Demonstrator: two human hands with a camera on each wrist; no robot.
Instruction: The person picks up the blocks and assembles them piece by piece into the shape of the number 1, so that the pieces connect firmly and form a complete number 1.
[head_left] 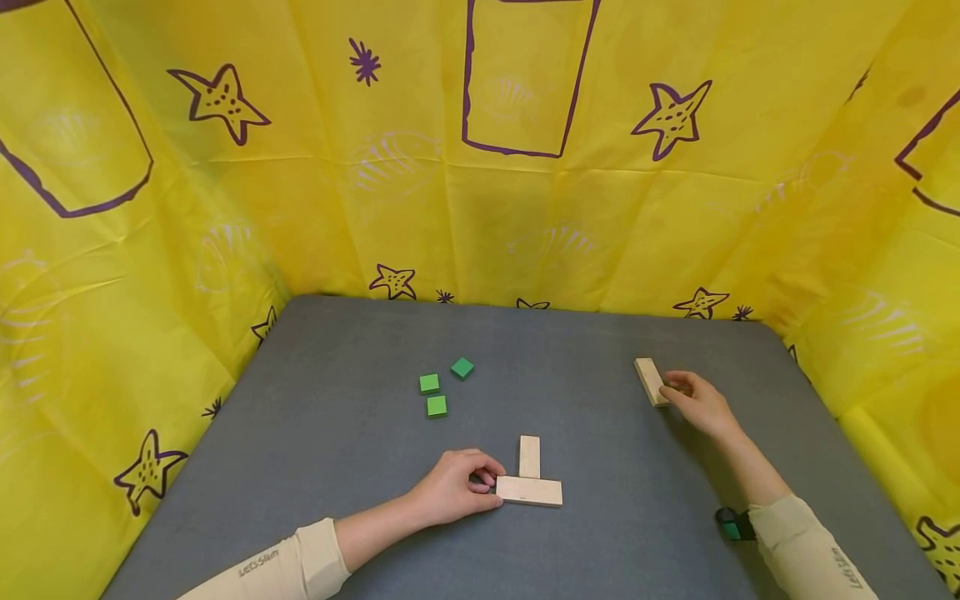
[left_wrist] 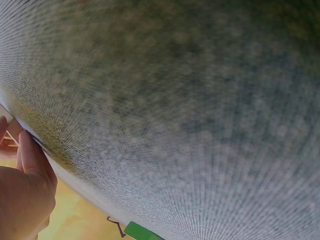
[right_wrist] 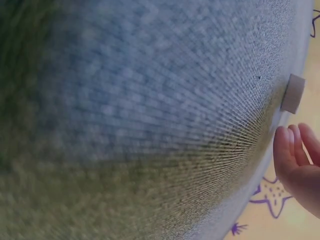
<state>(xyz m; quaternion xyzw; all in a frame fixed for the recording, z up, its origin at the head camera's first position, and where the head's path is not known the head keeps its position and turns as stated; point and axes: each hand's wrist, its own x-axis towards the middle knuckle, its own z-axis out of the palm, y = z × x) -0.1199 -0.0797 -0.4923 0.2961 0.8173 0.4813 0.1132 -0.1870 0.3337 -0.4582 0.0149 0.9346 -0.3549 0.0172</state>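
Two pale wooden blocks meet in a T shape near the front middle of the table. My left hand [head_left: 455,487] pinches the left end of the crosswise wooden block [head_left: 530,491], thumb on its near side and fingertips on its far side. The other wooden block [head_left: 529,457] runs away from it, end against its far edge. Farther off at the right, my right hand [head_left: 701,404] is beside a third wooden block [head_left: 649,381], fingers by its near end. In the right wrist view, a gap shows between those fingertips and the block [right_wrist: 293,93].
Left of centre lie a dark green cube [head_left: 462,367] and two lighter green cubes, one behind [head_left: 429,383] and one in front [head_left: 437,407]. A yellow patterned cloth [head_left: 480,225] walls the grey table [head_left: 337,358] at the back and sides.
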